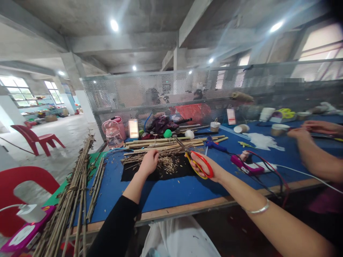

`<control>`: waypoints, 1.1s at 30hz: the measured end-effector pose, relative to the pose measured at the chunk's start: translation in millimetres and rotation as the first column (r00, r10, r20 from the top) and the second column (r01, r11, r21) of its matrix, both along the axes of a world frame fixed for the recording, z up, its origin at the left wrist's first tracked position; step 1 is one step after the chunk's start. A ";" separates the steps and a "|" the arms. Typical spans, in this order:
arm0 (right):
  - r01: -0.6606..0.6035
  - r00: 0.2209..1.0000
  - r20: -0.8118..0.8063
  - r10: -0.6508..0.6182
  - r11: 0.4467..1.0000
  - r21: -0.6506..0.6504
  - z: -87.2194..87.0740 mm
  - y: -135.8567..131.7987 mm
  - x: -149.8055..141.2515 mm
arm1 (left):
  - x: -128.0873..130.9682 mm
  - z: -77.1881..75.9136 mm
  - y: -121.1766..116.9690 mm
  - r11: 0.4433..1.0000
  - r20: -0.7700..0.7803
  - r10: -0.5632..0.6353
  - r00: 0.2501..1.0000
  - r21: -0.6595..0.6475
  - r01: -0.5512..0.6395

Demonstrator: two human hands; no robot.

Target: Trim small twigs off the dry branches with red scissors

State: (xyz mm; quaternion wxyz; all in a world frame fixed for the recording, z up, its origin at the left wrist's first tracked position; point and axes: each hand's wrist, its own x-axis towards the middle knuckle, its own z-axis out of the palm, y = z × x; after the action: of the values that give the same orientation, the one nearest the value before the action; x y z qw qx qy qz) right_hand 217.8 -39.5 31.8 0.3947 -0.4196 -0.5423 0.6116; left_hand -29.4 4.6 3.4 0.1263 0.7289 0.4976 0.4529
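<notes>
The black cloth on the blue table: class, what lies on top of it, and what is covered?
On the black cloth lie pale dry clippings and, along its far side, thin dry stalks. The left hand hides part of it. Whatever is beneath the cloth is covered.

Near tabletop (171, 194) gives passage; twig pile (168, 164) blocks beyond.

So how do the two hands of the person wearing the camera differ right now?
The right hand holds scissors with red and yellow handles; the left hand is at the dried stems, though whether it grips any is unclear. The right forearm is bare with a silver bangle, while a black sleeve covers part of the left forearm. Both reach over the blue tabletop.
</notes>
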 end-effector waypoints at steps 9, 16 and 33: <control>0.118 0.993 0.028 -0.119 0.993 0.024 -14.5 6.3 10.4 | 27.8 1.5 40.5 0.991 -0.420 -0.013 0.908 -0.129 -0.046; 0.156 0.984 0.070 -0.161 0.985 0.070 -15.6 2.9 12.7 | 37.6 3.8 44.7 0.958 -0.581 -0.047 0.813 -0.258 -0.129; -0.171 0.792 0.560 -0.244 0.792 0.587 -33.5 53.7 -34.3 | -4.3 -12.0 7.4 0.938 0.404 0.157 0.901 -0.347 -0.008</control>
State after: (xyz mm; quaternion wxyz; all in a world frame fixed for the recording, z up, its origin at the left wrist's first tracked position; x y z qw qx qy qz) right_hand 183.5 14.2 -1.7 0.3244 -0.4542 -0.7982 0.2265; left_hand -33.7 12.0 -8.6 0.3350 0.5581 0.5588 0.5139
